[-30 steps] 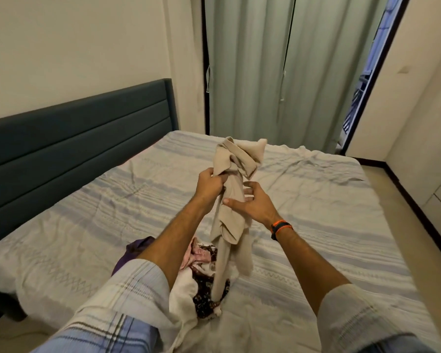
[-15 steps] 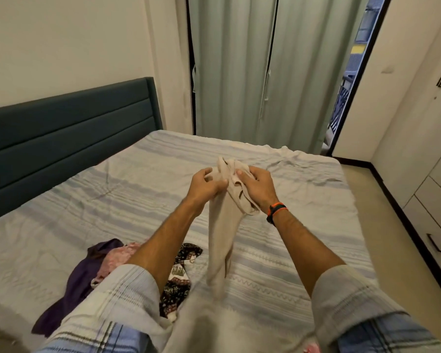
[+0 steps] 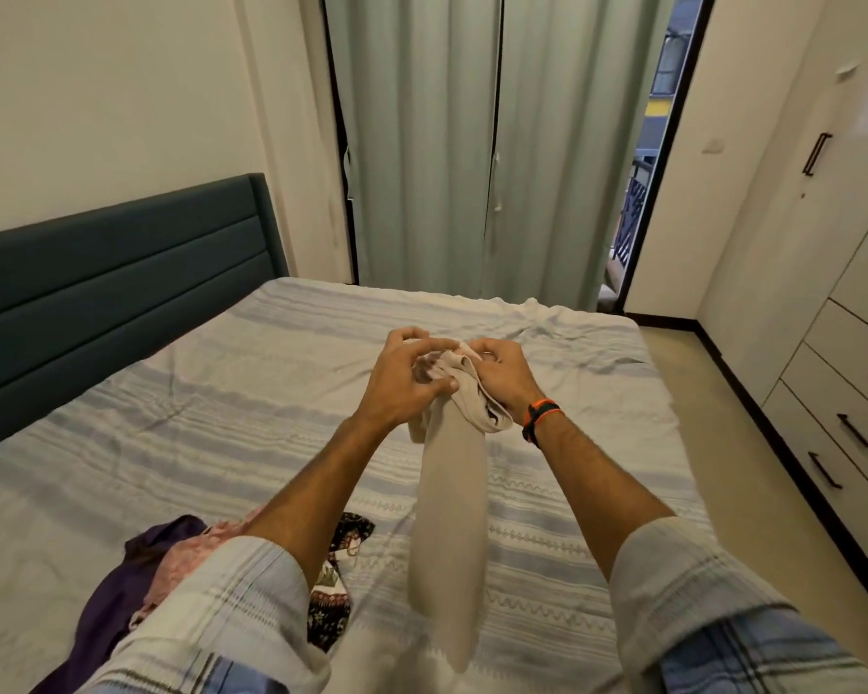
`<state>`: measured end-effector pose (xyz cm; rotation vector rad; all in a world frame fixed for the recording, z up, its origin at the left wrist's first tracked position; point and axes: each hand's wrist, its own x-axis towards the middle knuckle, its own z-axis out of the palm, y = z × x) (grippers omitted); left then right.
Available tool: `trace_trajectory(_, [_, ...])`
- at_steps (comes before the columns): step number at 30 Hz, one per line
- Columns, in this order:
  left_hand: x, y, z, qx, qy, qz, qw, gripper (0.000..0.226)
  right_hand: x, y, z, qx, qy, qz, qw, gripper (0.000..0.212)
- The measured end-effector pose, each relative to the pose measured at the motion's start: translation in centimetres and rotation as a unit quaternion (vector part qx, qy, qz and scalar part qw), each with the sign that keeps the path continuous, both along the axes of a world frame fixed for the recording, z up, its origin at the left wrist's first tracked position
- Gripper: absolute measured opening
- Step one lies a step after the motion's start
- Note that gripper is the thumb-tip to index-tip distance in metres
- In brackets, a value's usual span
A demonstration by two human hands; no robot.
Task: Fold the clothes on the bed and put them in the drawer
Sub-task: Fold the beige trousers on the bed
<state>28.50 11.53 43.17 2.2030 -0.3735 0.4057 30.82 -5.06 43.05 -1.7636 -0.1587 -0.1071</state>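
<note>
Both hands raised over the bed, close together, each gripping the top of one beige garment.

Left hand: fingers curled, thumb and fingertips pinching the bunched upper edge of the beige garment. Fabric sits between the left fingers and the right fingers, gathered into a small wad.

Right hand: fingers curled round the same upper edge, from the other side. A loop of the fabric hangs just below the right palm, beside the wristband, which is dark with orange.

Beige garment: hangs straight down from the fingers as a long narrow tube of cloth, lower end near the bottom of the view, above the striped bed sheet. Whether the lower end touches the sheet: cannot tell.

Below and to the left of the left fingers, partly hidden by the left forearm and sleeve, a small heap lies on the bed: purple garment, pink garment, dark patterned garment.

Well to the right of the right fingers: drawers with dark handles, all pushed in. Beyond the fingers: dark headboard, green curtains.
</note>
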Motion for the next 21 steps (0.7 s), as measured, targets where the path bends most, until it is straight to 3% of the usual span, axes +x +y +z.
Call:
trace_trajectory(3, [0.9,-0.1,0.6,0.048,-0.055,0.0,0.997,0.024,0.7,0.0,0.3,0.047,0.04,0.0,0.998,0.021])
trace_trajectory(5, [1.2,-0.5,1.2,0.032,-0.062,0.004,0.998,0.015,1.1,0.2,0.4,0.08,0.056,-0.004,0.995,0.018])
trace_trajectory(11, [3.2,-0.4,1.2,-0.048,-0.028,0.076,0.996,0.027,2.0,0.2,0.6,0.146,0.104,-0.023,0.983,0.064])
trace_trajectory(13, [3.6,-0.2,1.1,-0.099,-0.014,0.112,0.989,0.027,2.1,0.5,0.3,0.095,0.07,-0.084,0.989,0.07])
trace_trajectory(17, [4.6,-0.1,1.9,-0.142,0.025,0.129,0.981,0.027,0.6,1.7,0.2,0.021,-0.114,-0.257,0.959,0.035])
trace_trajectory(21, [5.3,-0.3,2.0,-0.18,0.047,0.129,0.974,0.025,-0.2,3.8,0.6,-0.013,-0.185,-0.249,0.951,0.04])
